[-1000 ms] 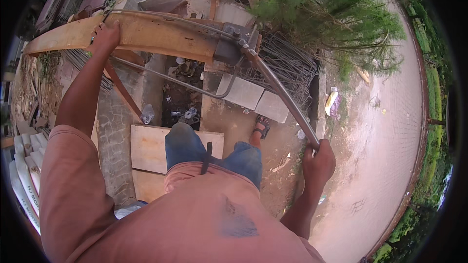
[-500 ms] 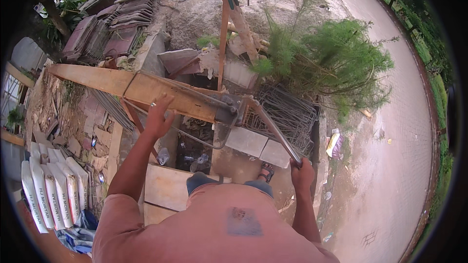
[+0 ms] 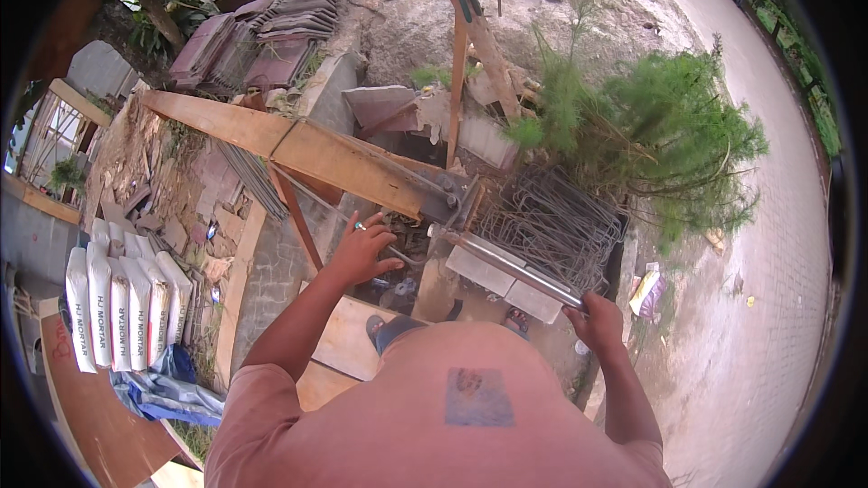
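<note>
My right hand [image 3: 598,320] is wrapped round the near end of a long grey metal pipe [image 3: 511,262]. The pipe slants from that hand toward a metal bending fitting [image 3: 452,205] on the end of a thick wooden beam [image 3: 316,158]. A bent steel rod [image 3: 312,193] loops over the beam and runs down beside it. My left hand [image 3: 358,251], wearing a ring, is just below the beam with its fingers spread. Its fingertips are by the rod; I cannot tell whether they touch it.
Bent steel loops [image 3: 551,221] are piled right of the beam, near a green feathery bush [image 3: 660,126]. White bags [image 3: 131,307] are stacked at left. Roof tiles [image 3: 289,27] lie at the back left. An upright wooden post [image 3: 459,63] stands behind the beam. A paved path [image 3: 750,307] runs along the right.
My left hand has come off the beam, down and toward me. My right hand has swung the pipe's far end nearer to me, away from the fitting. The view has shifted.
</note>
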The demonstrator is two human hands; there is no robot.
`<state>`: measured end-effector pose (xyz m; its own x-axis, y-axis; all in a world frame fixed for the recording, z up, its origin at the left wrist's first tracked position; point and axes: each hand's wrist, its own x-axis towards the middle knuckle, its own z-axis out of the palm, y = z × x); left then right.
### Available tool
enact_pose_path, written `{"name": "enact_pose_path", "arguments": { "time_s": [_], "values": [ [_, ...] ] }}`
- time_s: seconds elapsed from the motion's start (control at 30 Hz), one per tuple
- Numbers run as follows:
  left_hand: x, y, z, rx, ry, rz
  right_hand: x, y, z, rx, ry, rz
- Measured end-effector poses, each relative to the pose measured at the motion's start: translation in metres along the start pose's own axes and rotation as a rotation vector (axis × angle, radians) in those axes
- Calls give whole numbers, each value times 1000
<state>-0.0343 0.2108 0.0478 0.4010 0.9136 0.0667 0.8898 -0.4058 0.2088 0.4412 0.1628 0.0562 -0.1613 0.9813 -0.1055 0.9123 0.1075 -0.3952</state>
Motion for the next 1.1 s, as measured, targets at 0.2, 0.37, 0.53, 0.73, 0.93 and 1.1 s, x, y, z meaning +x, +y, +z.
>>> {"name": "enact_pose_path", "arguments": {
  "time_s": [0.2,0.37,0.53,0.73,0.93,1.1],
  "values": [
    [13,-3,-10,113,-137,65,-20,-6,27,119,31,141],
    [39,22,-76,131,104,160,-23,-7,32,229,220,215],
    [77,58,-152,-6,296,39,-10,11,41,400,387,210],
    [97,22,-133,-616,-37,-417,0,27,45,412,393,225],
    [79,-30,-31,-720,-233,-850,14,34,60,415,328,148],
    [75,-21,-22,-724,-201,-874,23,25,54,419,205,155]
  ]
}}
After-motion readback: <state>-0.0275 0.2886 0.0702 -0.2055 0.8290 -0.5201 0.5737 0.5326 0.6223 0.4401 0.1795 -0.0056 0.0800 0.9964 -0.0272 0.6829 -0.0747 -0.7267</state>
